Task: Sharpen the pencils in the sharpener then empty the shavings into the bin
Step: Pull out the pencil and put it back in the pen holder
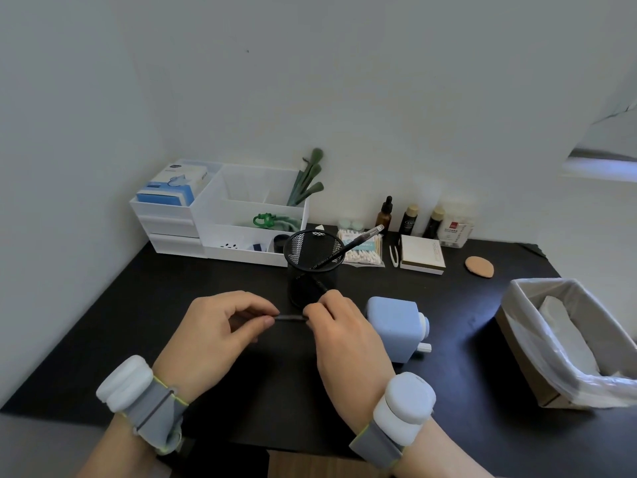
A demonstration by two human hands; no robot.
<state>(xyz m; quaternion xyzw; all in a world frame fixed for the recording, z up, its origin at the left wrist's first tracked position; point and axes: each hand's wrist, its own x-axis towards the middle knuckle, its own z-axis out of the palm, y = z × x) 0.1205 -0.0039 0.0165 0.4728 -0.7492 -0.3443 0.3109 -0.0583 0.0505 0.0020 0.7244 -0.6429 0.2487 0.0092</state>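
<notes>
Pinching one dark pencil between them — left hand, right hand.

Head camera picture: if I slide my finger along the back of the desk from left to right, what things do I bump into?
White drawer organizer → black mesh pencil cup → cotton swab pack → white tweezers → white notepad box → tan oval sponge.

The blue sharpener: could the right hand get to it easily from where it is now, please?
Probably yes: the blue sharpener stands just right of the right hand with nothing between, though that hand is pinching a pencil.
</notes>
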